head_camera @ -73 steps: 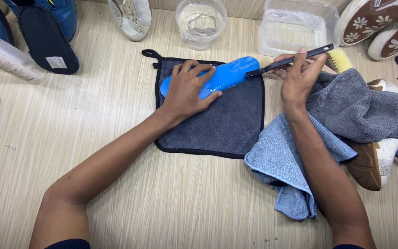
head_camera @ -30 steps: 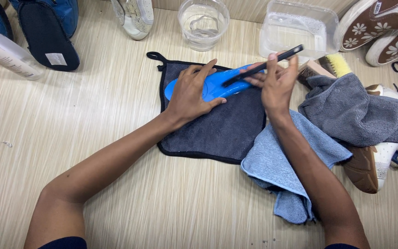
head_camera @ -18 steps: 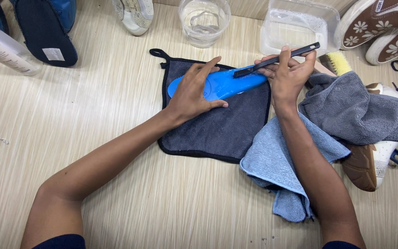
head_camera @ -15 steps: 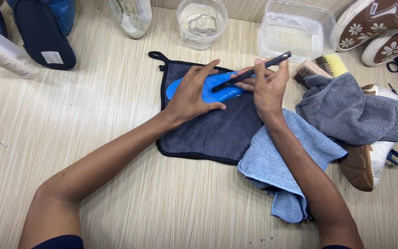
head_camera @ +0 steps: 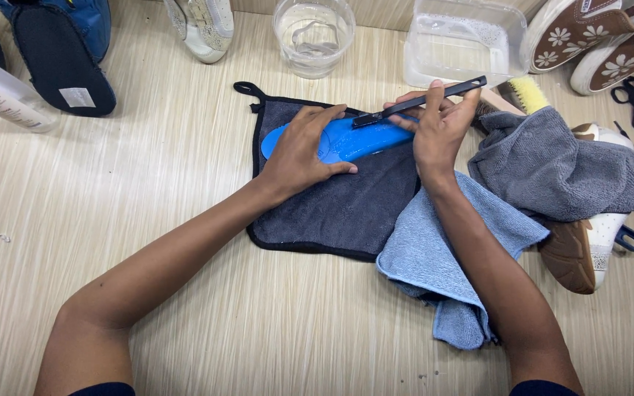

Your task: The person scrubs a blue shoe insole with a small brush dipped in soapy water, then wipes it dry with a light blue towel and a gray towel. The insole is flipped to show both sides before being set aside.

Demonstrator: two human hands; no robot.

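Here your left hand point(head_camera: 304, 150) lies flat & open on the blue insole point(head_camera: 357, 139), pinning it to the dark cloth point(head_camera: 346, 209) under it; right hand point(head_camera: 438, 125) pinches a slim black brush point(head_camera: 420, 103), tip on the insole's far end.

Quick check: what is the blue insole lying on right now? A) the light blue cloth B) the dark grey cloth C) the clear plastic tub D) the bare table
B: the blue insole, pinned by the left hand, lies on the dark grey cloth.

Insole point(head_camera: 361, 139) lies on the mat point(head_camera: 346, 213) (bowl point(head_camera: 314, 35) behind); cloths point(head_camera: 442, 257) right.
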